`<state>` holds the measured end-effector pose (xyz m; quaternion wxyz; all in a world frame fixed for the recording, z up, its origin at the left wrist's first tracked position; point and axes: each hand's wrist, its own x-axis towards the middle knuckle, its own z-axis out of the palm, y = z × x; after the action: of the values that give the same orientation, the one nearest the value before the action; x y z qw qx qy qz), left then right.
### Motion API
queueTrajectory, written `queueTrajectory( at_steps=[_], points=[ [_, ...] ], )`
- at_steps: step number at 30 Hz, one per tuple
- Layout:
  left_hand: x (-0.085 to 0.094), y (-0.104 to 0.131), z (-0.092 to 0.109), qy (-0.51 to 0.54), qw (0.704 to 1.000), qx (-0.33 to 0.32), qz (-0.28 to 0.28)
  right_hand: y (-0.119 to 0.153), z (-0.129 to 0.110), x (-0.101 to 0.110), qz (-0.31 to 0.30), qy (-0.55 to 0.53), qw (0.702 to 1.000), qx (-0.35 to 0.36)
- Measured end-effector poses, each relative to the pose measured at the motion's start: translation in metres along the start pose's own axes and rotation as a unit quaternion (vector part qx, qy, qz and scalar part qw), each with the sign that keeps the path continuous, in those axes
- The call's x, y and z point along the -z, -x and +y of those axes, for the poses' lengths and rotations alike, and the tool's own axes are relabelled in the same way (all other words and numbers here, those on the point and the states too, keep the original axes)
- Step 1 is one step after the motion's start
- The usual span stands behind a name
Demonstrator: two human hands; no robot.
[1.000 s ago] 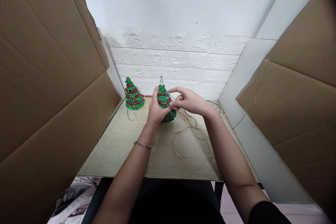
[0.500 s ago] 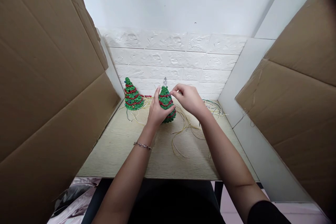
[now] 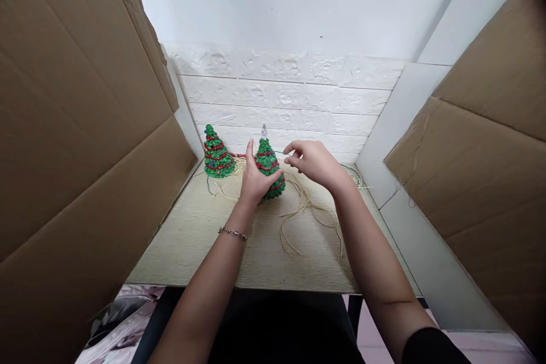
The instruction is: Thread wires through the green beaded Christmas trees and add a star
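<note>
A small beaded Christmas tree (image 3: 267, 159), green with red garlands and a clear topper, stands on the table in front of me. My left hand (image 3: 255, 181) is wrapped around its left and near side, thumb across the front. From the upper part of the tree a thin green wire (image 3: 278, 152) runs to the right. My right hand (image 3: 314, 162) has this wire at its fingertips, just right of the tree. Further left stands a second beaded tree (image 3: 218, 158), with coloured beads and no clear topper, untouched.
Loose pale yellow wires (image 3: 298, 205) trail over the table (image 3: 273, 267) right of the held tree. A coil of wire (image 3: 356, 173) lies at the back right. Cardboard panels (image 3: 85, 142) flank both sides, and a white brick-patterned wall (image 3: 290, 91) closes the back.
My right hand has moved slightly right, away from the tree, and the green wire now shows stretched between them. The held tree has shifted a little left with my left hand still around it.
</note>
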<state>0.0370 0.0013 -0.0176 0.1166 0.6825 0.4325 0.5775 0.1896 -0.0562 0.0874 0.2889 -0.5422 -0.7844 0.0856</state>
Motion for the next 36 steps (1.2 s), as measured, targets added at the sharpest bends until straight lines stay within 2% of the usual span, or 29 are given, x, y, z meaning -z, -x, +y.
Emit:
queueTrajectory(
  at_steps=[3,5,8,12,20,24,30,36],
  points=[
    [0.0,0.001,0.001,-0.001,1.0,-0.011,-0.006,-0.001,-0.001,0.0,0.047,0.02,0.999,-0.004],
    [-0.001,0.001,0.002,-0.007,1.0,-0.019,-0.022,-0.003,-0.002,-0.003,0.058,0.037,0.998,0.002],
    [-0.003,0.003,0.003,-0.01,0.998,-0.026,-0.05,-0.006,-0.003,-0.009,0.037,0.062,0.997,0.006],
    [-0.002,0.003,0.002,-0.001,0.999,-0.028,-0.045,-0.005,-0.003,-0.011,0.013,0.066,0.998,0.007],
    [0.005,0.0,0.009,-0.014,1.0,0.002,0.003,0.012,0.003,0.025,-0.018,-0.025,0.999,-0.007],
    [0.004,0.0,0.01,-0.017,1.0,-0.008,-0.002,0.016,0.003,0.035,0.006,-0.043,0.999,-0.01],
    [0.0,0.004,0.009,-0.023,0.998,-0.054,-0.037,0.007,-0.003,0.017,0.05,0.027,0.998,0.019],
    [-0.003,0.005,0.011,-0.021,0.996,-0.073,-0.054,0.001,-0.008,-0.002,0.022,0.09,0.996,0.002]
  ],
)
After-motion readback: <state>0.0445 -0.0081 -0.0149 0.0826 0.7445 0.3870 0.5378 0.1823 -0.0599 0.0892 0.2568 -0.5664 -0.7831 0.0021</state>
